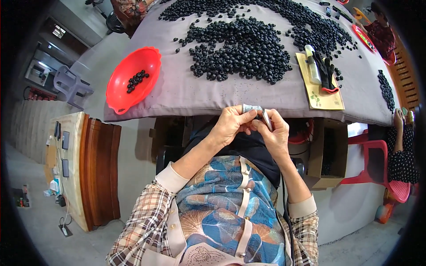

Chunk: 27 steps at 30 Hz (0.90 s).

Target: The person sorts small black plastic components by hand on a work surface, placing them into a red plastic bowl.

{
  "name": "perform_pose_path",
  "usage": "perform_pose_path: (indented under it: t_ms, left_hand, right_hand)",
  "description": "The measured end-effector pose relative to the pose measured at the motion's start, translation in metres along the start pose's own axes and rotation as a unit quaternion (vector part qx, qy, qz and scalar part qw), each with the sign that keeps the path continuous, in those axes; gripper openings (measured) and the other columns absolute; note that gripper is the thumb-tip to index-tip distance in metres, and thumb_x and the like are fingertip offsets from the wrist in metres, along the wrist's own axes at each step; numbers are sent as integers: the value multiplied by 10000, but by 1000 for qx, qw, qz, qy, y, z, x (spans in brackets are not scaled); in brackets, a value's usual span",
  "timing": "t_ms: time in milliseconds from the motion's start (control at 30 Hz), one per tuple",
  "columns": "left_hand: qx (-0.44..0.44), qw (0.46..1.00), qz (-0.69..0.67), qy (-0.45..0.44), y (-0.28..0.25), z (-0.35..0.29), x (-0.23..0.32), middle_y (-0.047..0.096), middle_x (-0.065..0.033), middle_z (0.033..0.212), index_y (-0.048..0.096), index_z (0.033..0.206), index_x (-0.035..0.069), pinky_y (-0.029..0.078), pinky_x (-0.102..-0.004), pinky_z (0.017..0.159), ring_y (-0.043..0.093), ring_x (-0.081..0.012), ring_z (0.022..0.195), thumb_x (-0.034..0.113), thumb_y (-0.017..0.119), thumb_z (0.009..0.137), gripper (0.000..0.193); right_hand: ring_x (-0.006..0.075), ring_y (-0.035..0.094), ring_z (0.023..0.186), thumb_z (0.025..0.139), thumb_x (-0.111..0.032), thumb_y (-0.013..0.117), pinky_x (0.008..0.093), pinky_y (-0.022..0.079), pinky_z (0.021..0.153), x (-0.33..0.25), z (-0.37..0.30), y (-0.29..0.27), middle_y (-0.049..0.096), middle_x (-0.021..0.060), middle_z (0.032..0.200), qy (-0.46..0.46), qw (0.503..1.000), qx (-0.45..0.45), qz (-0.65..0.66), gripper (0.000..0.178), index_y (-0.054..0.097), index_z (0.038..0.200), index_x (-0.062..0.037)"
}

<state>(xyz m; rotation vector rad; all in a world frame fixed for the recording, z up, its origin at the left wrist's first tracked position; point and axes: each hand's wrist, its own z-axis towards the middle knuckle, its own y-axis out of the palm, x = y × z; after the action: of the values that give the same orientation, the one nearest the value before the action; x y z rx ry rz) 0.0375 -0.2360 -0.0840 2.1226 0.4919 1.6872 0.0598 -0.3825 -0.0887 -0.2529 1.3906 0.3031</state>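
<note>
My left hand (230,125) and my right hand (276,134) meet at the table's near edge. A silvery-blue wrap (252,107) covers a finger of the left hand. That hand's thumb and fingers are pinched together, and what they hold is too small and hidden to name. In the right hand's closed fingers is a slim, shiny metal tool (267,119), perhaps a small blade, its tip beside the wrapped finger. Beyond the hands, many round black beads (242,51) with holes lie in heaps. A red scalloped bowl (128,103) at the left holds several of them.
A grey cloth covers the table (177,95). On a yellow card (317,101) at the right lie a clear bottle (314,73) and a black glove (327,75). Cardboard box (328,155) and red chair (370,164) stand at the right. Other people sit around the table.
</note>
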Motion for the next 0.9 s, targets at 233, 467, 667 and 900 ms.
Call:
perform_pose_path:
  t_ms: [233,467,667,900]
  left_hand:
    - [-100,994,29,-27,-18,-4,12,615,-29,720,631,912,11,434,-195,493,530,-70,551,168,626,810,187]
    - [-143,973,-141,-116,-24,-4,0,578,-20,667,630,870,21,367,-196,455,471,-63,504,153,624,811,145]
    - [-126,981,-106,-100,-19,-7,5,582,-33,691,617,859,16,408,-201,482,499,-76,532,111,635,795,116]
    - [-97,995,-34,-15,-10,-11,4,594,-47,723,606,927,2,461,-222,534,556,-104,598,37,626,783,150]
  right_hand:
    - [23,496,665,742,-18,663,181,421,596,3,-1,-1,558,-31,699,-24,999,-29,-10,118,574,819,-22]
    - [15,449,622,763,-12,643,172,393,566,6,1,1,531,-48,697,-32,995,-52,80,80,577,804,-26]
    - [0,399,588,818,-45,581,149,323,515,-6,-1,-5,489,-72,688,47,993,-66,84,54,573,871,-35]
    - [-13,366,599,847,-76,545,143,292,515,-11,-2,-6,466,-79,695,89,981,-68,159,135,558,975,-36]
